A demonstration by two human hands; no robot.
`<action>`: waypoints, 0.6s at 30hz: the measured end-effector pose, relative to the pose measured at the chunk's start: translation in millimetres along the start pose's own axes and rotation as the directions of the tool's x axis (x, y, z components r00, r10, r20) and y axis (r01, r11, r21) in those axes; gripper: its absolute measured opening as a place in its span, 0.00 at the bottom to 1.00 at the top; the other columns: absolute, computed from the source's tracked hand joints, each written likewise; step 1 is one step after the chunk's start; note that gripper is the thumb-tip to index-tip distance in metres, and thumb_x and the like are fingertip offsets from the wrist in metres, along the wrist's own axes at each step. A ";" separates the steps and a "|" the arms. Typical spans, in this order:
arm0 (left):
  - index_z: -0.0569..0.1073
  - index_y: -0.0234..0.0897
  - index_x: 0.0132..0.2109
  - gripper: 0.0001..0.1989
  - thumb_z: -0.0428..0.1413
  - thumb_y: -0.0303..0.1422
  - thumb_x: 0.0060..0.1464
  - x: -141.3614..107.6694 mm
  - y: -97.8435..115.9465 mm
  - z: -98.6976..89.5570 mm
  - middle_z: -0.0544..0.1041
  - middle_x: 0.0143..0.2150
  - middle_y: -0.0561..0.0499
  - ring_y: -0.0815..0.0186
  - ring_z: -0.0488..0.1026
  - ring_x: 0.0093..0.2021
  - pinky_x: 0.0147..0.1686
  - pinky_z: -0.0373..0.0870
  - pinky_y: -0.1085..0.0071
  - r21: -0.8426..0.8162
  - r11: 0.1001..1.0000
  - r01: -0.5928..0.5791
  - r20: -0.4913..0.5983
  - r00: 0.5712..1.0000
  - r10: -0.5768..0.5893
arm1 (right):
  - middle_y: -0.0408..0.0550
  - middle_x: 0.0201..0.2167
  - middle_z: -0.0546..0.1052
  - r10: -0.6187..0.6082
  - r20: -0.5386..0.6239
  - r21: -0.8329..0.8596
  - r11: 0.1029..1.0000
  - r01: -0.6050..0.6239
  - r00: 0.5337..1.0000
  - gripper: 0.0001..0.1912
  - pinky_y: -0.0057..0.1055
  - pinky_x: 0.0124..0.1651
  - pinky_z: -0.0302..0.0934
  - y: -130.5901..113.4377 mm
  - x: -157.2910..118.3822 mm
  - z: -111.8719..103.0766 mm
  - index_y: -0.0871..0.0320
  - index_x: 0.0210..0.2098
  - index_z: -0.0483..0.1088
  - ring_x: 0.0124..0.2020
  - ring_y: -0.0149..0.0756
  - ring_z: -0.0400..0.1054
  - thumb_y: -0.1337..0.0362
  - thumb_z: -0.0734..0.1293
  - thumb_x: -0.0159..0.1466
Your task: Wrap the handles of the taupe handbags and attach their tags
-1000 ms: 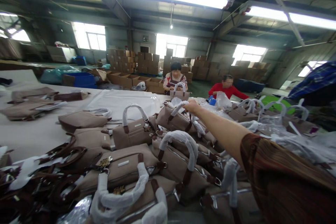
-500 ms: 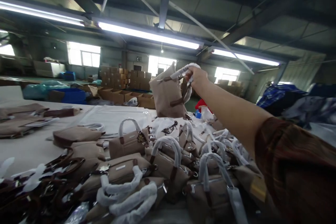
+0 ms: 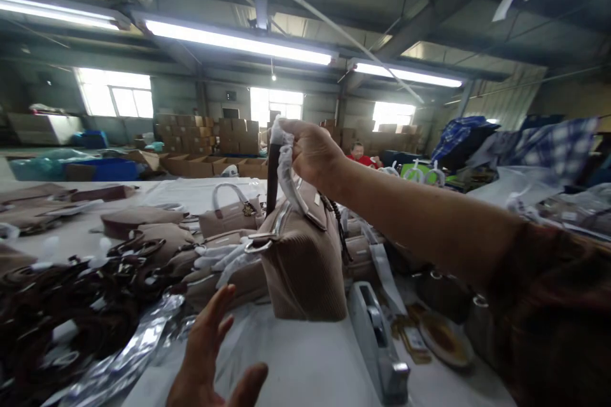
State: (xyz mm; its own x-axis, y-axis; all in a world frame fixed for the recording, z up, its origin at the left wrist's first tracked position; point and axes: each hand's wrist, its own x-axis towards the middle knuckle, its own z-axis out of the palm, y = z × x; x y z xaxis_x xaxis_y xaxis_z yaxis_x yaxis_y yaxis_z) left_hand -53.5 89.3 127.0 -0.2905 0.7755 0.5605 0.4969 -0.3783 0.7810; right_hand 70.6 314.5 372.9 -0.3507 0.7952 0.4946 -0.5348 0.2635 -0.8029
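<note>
Centre of the frame: the right hand (image 3: 312,154) is clenched around the paper-wrapped handles (image 3: 285,165) of a tan handbag (image 3: 305,261), which hangs upright in the air above the white table (image 3: 305,362), its base just over the surface. Lower centre: the left hand (image 3: 210,356) is released, palm raised and fingers (image 3: 217,311) spread, near the bag's lower left corner but not touching it. A sound way to manage this hold, as a judgement, is to keep the grip high on both handles so the bag hangs plumb, and to bring the free palm flat against the side or base to stop any swing before the bag meets the table. Room for movement: bare white surface lies directly below and in front of the bag. To its right, just beside the base, stands a grey tape dispenser (image 3: 377,343), with a small round dish (image 3: 446,346) beyond it; to the left lie crumpled silver film (image 3: 124,362) and a tangle of dark straps (image 3: 57,305). Behind, in mid-frame, a pile of handbags (image 3: 224,222) closes off the far side. The clearest path is therefore straight down or toward the viewer.
</note>
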 end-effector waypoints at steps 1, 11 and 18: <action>0.50 0.45 0.70 0.45 0.56 0.55 0.52 -13.6 7.9 2.5 0.61 0.68 0.41 0.45 0.66 0.62 0.55 0.73 0.49 -0.004 1.000 -0.014 0.011 1.000 0.014 | 0.41 0.26 0.70 0.015 0.006 0.029 0.999 -0.015 1.000 0.08 0.35 0.42 0.67 2.8 -33.1 4.5 0.60 0.33 0.66 0.35 0.35 0.70 0.64 0.69 0.58; 0.58 0.38 0.66 0.37 0.60 0.41 0.52 -130.7 -32.3 8.2 0.70 0.62 0.40 0.49 0.72 0.57 0.53 0.74 0.58 0.234 0.960 -0.151 0.122 0.985 0.125 | 0.47 0.30 0.77 0.185 -0.134 0.436 0.893 -0.110 0.973 0.10 0.43 0.47 0.69 51.8 -272.6 25.9 0.54 0.30 0.66 0.43 0.47 0.72 0.63 0.69 0.48; 0.73 0.38 0.50 0.19 0.54 0.43 0.55 -107.1 -71.2 -11.5 0.81 0.46 0.44 0.49 0.79 0.45 0.43 0.79 0.56 0.382 0.920 0.091 -0.001 0.995 -0.098 | 0.45 0.34 0.78 0.376 -0.276 0.481 0.850 -0.212 0.885 0.14 0.38 0.51 0.65 86.1 -290.0 -21.5 0.54 0.32 0.67 0.45 0.42 0.73 0.65 0.70 0.46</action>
State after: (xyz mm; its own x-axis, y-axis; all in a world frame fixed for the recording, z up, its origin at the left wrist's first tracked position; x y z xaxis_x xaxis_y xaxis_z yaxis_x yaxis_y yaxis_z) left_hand -67.2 27.4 14.6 -0.3382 0.8086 0.4815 0.7428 -0.0848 0.6642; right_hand 142.8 118.3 153.3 -0.2996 0.9531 0.0435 -0.7506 -0.2073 -0.6274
